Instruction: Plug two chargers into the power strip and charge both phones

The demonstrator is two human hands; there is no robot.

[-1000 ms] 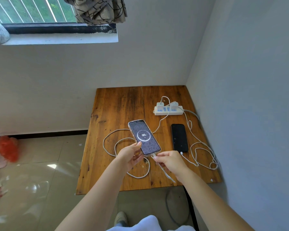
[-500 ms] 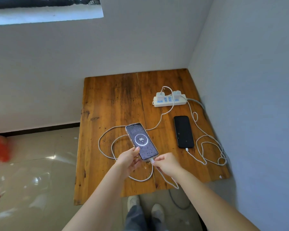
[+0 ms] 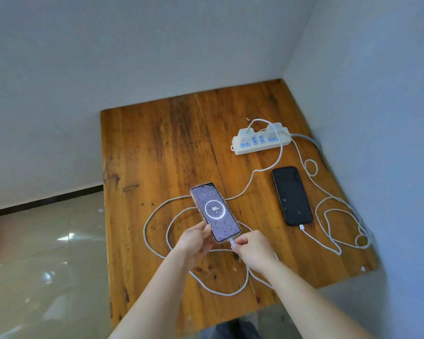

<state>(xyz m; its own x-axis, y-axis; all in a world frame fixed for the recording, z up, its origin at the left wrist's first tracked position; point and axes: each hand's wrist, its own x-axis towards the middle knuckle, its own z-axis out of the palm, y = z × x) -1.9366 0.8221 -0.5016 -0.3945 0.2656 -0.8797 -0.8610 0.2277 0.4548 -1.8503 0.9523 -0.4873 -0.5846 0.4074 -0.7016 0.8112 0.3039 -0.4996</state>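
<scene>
1. Lit phone [image 3: 215, 212], clear-looking case, near-centre of the wooden table [image 3: 157, 155], tilted with its far end leaning left. Screen shows a charging ring reading "96"; faint digits above it are too blurred to read.
2. Left hand [image 3: 194, 242] grips the phone's near-left edge, thumb on the side. Whether the phone lies on the wood or is lifted, cannot tell.
3. Right hand [image 3: 253, 247] pinches the white cable plug [image 3: 232, 242] at the phone's near end; plug looks seated in the port, exact seating hidden by fingers.
4. White cable [image 3: 157, 216] loops left of and near the phone, passes under both forearms, then runs far-right to the power strip.
5. Black phone [image 3: 291, 195], screen dark, lies flat to the right, well apart from the lit one. A second white cable [image 3: 338, 216] is plugged into its near end and coils toward the right wall.
6. White power strip [image 3: 261, 141] with blue sockets, far-right, red indicator dot at its left end. Two white chargers [image 3: 271, 129] stand in it. No brand readable.
7. Table's near edge is cut off by the arms; dark trousers are partly visible below.
</scene>
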